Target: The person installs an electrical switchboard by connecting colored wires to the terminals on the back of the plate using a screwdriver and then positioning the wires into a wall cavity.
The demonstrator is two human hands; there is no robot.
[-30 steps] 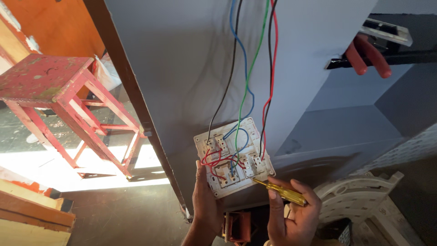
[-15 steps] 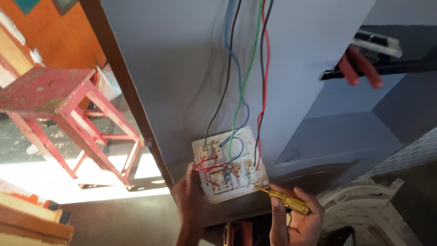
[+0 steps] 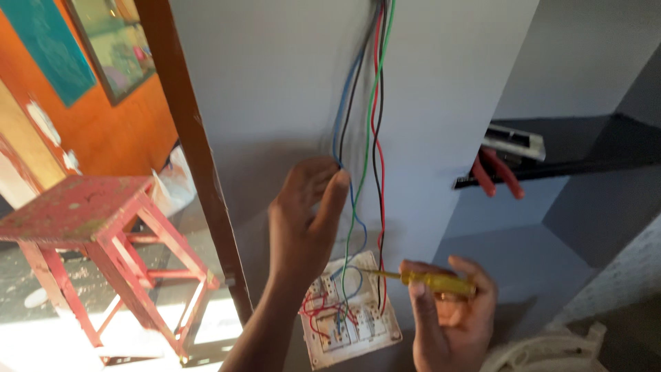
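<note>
Standing at the far left, a red wooden stool [image 3: 89, 227] with worn, chipped paint rests on a sunlit floor, well apart from the work. Behind it an orange wall carries a framed picture [image 3: 113, 45] and a teal panel [image 3: 45, 48]. A dark brown wooden door frame [image 3: 196, 158] runs down beside the grey wall [image 3: 275, 83].

Left hand [image 3: 303, 220]: raised against the grey wall, fingers curled around the hanging wires [image 3: 361, 138], thumb pressed near the blue strand; it is grasping the bundle just above the switch plate. The bundle holds blue, black, green and red strands that drop from the top edge of the view.

White switch plate [image 3: 351, 313]: pulled off the wall and tilted, its back side facing the viewer, with red, blue and black wires looped into its terminals. It lies between the two hands, low in the view.

Right hand [image 3: 447, 313]: closed around the yellow handle of a screwdriver [image 3: 427, 279], whose thin metal shaft points left to the upper edge of the switch plate.

Farther right, a dark shelf [image 3: 585, 148] in a wall recess holds red-handled pliers [image 3: 499, 172] and a flat white plate [image 3: 516, 141]. A white plastic chair [image 3: 551, 351] shows at the bottom right corner.
</note>
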